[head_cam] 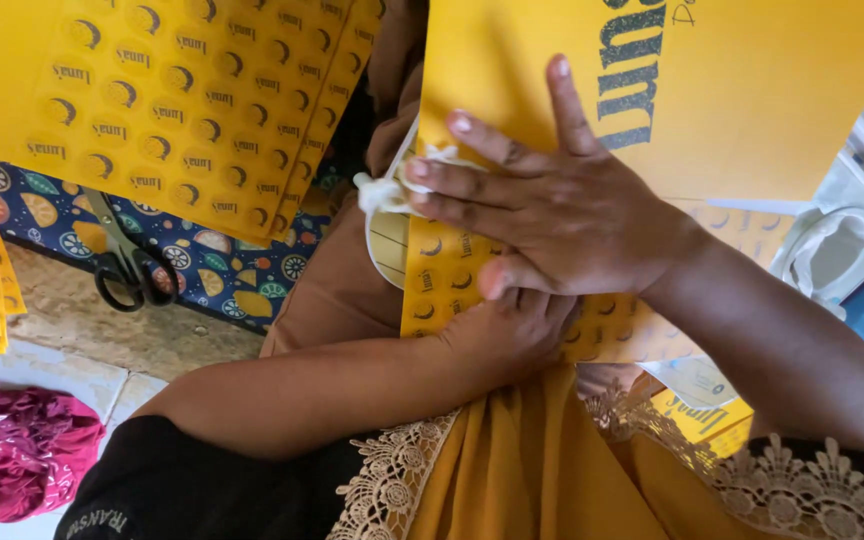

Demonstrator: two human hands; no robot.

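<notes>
Pressing flat is the job here: right hand (562, 225) lies palm-down on the yellow paper bag (652, 90), fingers spread apart, not gripping anything. Left hand (507, 335) sits under the right palm, nearer the body, fingers curled onto the bag's lower edge; can't tell how tightly they close, they're mostly hidden.

To do it well, I'd judge: keep the right palm's weight even, hold the lower edge steady with the left, and don't let the panel skew under the fingertips.

Bag sits directly beneath the right fingers, its printed face extending beyond the fingertips. White cord handle (387, 190) bunches just off the tips of the right middle and ring fingers, touching them, at the bag's side edge.

Further out past the fingertips: a stack of yellow patterned sheets (182, 100), black scissors (130, 268) on a blue fruit-print cloth (227, 265). Pink plastic bag (12, 455) well apart, on the floor.
</notes>
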